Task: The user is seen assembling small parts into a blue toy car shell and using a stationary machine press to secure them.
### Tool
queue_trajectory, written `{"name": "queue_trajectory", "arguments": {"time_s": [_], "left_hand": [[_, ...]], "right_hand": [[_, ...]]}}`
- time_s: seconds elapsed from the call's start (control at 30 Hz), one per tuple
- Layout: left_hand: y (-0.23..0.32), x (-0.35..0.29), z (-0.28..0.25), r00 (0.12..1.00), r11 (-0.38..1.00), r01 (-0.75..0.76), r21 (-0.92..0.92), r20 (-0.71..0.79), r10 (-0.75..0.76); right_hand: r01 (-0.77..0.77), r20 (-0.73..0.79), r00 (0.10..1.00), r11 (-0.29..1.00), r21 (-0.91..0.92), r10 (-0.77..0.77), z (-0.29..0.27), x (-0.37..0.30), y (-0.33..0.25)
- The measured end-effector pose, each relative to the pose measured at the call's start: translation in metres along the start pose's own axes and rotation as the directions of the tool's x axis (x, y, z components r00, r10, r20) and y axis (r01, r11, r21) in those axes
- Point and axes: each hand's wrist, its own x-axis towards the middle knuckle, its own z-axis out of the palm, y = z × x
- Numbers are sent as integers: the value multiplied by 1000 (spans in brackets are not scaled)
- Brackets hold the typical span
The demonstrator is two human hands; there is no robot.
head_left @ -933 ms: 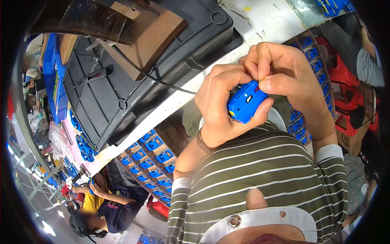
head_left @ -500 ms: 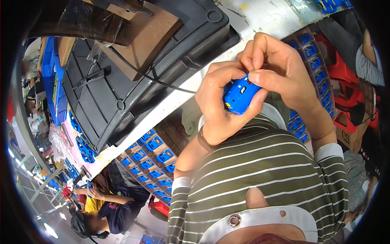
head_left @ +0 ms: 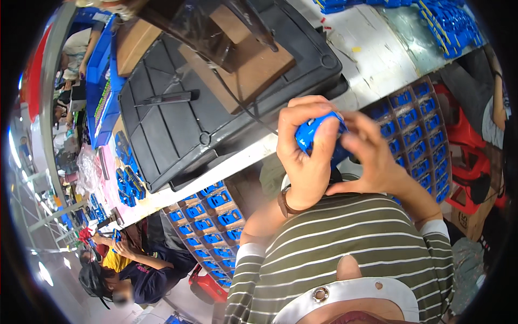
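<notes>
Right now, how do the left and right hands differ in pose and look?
Left hand curls around the blue casing; right hand is open beside it, contact unclear.
Left hand is fairly sharp; right hand's fingers are blurred.
Left hand's wrist wears a brown band; right hand's shows none.
Shared: both bare.

white worktable (head_left: 372, 81), scuffed | red stools (head_left: 470, 128), right | pale floor (head_left: 186, 305), lower left | lit lamps (head_left: 45, 274), far left

The right hand (head_left: 372, 156) opened from its earlier pinch, fingers spread and blurred beside the blue casing (head_left: 305, 135), as the left hand (head_left: 306, 175) turned the piece, thumb across it. A shifted view revealed more blue parts (head_left: 450, 29) on the surface (head_left: 372, 78), far right.
</notes>
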Motion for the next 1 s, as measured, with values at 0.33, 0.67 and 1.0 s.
{"name": "queue_trajectory", "arguments": {"time_s": [0.33,0.67,1.0], "left_hand": [[25,21,5,885,865,344,-364,-182,-428],[35,50,-18,828,695,505,-511,60,-557],[46,47,-19,868,703,439,-560,63,-492]], "right_hand": [[-8,-200,980,999,-51,-3,-24,27,-30],[-52,-133,989,992,115,67,-46,89,-44],[130,105,982,964,230,-158,-68,116,-41]]}}
